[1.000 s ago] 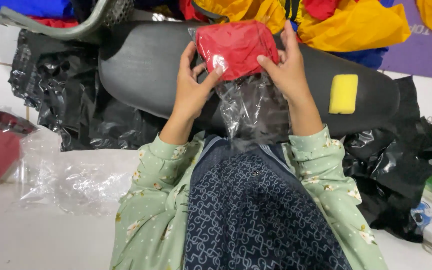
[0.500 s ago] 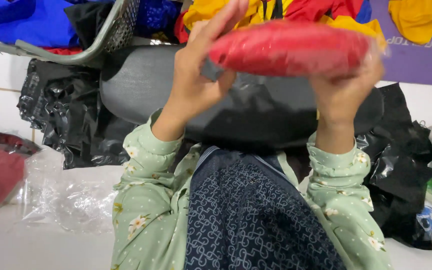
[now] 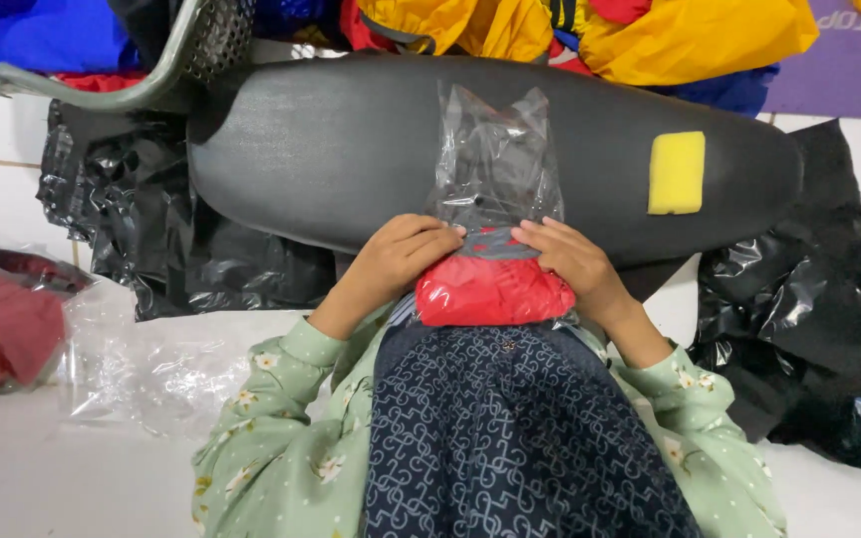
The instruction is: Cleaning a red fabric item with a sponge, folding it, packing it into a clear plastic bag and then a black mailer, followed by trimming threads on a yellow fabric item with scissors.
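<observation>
Down at the near edge of the big black cushion (image 3: 351, 149), right above the person's lap, sits a red bundle (image 3: 490, 291) inside a clear plastic bag (image 3: 495, 164). It looks like folded cloth, so I think it is soft, light and squishy. The bag looks thin, crinkly and a bit slippery. The empty top of the bag stands up toward twelve o'clock. The best place to hold it seems to be both sides of the bundle, through the plastic.

At nine o'clock from the bundle, the left hand (image 3: 401, 254) is curled, fingers bent, pressing the bag where the red part ends. At three o'clock, the right hand (image 3: 575, 264) does the same, fingers bent over the top edge. Both hands grip the bag, not wide open, not tight fists.

A yellow sponge (image 3: 677, 172) lies on the cushion, well apart, toward two o'clock.
</observation>
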